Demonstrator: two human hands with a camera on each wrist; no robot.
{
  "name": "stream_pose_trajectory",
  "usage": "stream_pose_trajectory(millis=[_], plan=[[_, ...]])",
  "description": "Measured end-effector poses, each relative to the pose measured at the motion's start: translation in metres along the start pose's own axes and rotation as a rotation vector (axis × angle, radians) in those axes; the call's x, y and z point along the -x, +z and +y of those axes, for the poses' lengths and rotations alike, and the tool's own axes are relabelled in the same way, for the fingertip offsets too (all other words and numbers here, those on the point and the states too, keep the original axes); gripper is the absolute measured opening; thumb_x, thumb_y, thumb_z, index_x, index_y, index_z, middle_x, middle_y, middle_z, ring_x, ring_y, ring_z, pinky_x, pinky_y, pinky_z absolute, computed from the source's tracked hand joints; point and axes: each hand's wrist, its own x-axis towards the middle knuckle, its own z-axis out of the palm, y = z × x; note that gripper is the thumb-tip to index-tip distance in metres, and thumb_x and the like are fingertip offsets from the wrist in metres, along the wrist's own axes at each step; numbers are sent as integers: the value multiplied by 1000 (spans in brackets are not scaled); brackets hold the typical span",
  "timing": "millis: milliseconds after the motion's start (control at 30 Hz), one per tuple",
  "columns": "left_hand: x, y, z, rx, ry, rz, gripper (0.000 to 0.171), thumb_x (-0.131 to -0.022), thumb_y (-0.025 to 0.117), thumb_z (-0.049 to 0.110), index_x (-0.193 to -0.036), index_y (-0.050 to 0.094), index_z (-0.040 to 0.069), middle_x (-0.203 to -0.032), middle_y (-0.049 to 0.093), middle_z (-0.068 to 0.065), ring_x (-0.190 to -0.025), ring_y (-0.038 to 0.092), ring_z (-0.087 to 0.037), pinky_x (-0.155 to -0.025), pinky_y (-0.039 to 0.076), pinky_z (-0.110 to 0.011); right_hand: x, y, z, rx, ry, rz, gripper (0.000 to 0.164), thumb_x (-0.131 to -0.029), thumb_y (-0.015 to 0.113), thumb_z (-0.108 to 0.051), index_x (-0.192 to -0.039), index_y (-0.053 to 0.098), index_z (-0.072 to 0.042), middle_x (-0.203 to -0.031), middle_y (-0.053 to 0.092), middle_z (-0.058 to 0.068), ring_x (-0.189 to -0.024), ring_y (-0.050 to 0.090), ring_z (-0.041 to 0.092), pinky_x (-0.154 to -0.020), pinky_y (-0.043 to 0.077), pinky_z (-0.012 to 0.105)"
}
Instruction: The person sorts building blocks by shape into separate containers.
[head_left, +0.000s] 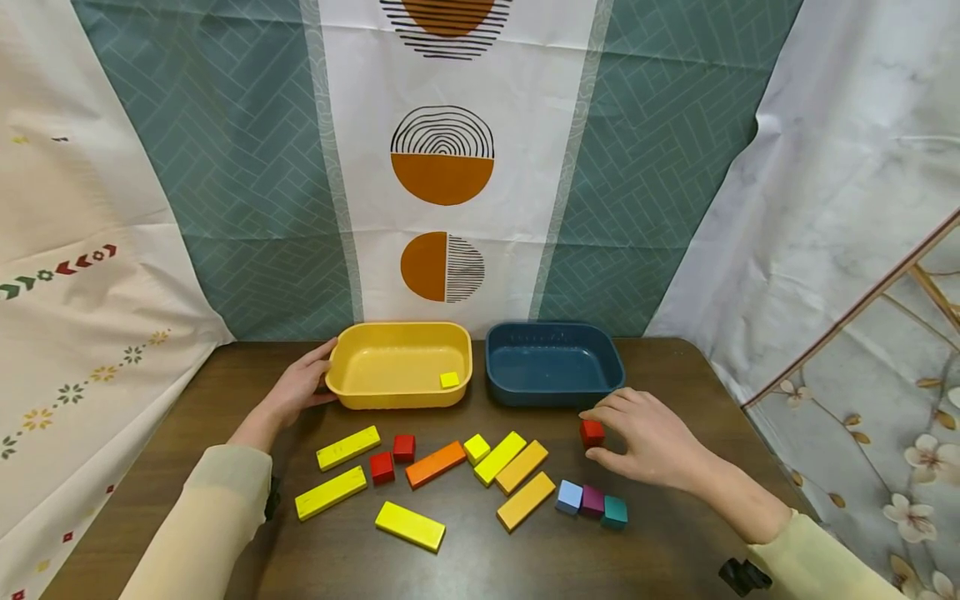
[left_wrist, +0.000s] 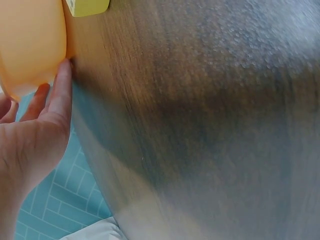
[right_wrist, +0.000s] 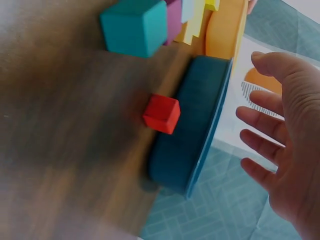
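Observation:
My left hand [head_left: 298, 390] touches the left end of a yellow bin [head_left: 401, 401], its fingertips against the side wall in the left wrist view. Inside that bin lies one small yellow cube [head_left: 449, 380]. My right hand [head_left: 647, 437] hovers by a red cube [head_left: 592, 433], with thumb and fingers spread apart. In the right wrist view the red cube [right_wrist: 161, 114] sits on the table in front of the blue bin [right_wrist: 192, 122], apart from the fingers. A blue, a purple and a teal cube [head_left: 614, 512] stand in a row nearer to me.
Yellow blocks [head_left: 410, 526], orange blocks [head_left: 526, 501], two red cubes [head_left: 382, 467] and a yellow cube [head_left: 476, 449] lie across the brown table [head_left: 330, 562]. A patterned cloth [head_left: 442, 275] hangs behind the two bins.

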Motion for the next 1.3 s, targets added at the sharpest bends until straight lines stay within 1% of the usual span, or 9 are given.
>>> stream_pose_trajectory(millis=[133, 400, 667, 833, 1000, 1167, 1300], plan=[[0, -1, -1, -3, 1, 2, 57, -112, 31, 23, -166, 12, 23, -169, 12, -18, -136, 43, -42, -102, 49, -53, 10, 5, -3, 1, 7, -27, 45, -80, 84, -48, -112, 76, -18, -108, 70, -8, -104, 59, 17, -92, 51, 44], [0, -2, -2, -8, -2, 10, 58, -112, 32, 23, -166, 13, 23, -169, 12, -18, -132, 46, -39, -100, 51, -51, 28, 13, -12, -13, 49, -147, 47, -80, 80, -58, -110, 75, -22, -108, 67, -13, -105, 58, 14, -94, 51, 45], [1, -4, -1, -14, 5, 18, 57, -112, 31, 23, -166, 13, 22, -169, 13, -18, -132, 45, -38, -100, 51, -52, 44, 17, -14, -61, 72, -200, 50, -79, 79, -63, -107, 73, -23, -104, 64, -15, -104, 56, 13, -92, 50, 47], [0, -3, -1, -6, 2, 10, 57, -112, 31, 24, -166, 12, 22, -169, 13, -19, -132, 45, -39, -101, 50, -53, 55, 18, -14, -89, 88, -210, 47, -78, 79, -65, -105, 71, -27, -104, 62, -19, -104, 57, 12, -90, 52, 47], [-1, -2, -2, -3, 2, 5, 58, -111, 31, 23, -166, 12, 24, -168, 13, -20, -133, 44, -40, -102, 48, -55, 65, 23, -14, -96, 76, -183, 44, -76, 83, -61, -102, 69, -28, -103, 60, -20, -102, 56, 10, -87, 52, 44], [0, -2, -2, -8, 6, 5, 58, -112, 32, 24, -166, 13, 23, -169, 14, -19, -132, 45, -39, -102, 49, -53, 69, 27, -13, -93, 66, -161, 43, -74, 85, -58, -101, 69, -29, -102, 59, -22, -101, 56, 9, -85, 52, 42], [0, -2, -2, -12, 9, 3, 58, -112, 32, 23, -166, 13, 21, -169, 13, -18, -133, 44, -39, -102, 50, -53, 71, 28, -12, -93, 68, -159, 41, -74, 86, -55, -100, 68, -29, -102, 59, -22, -101, 56, 9, -85, 52, 42]])
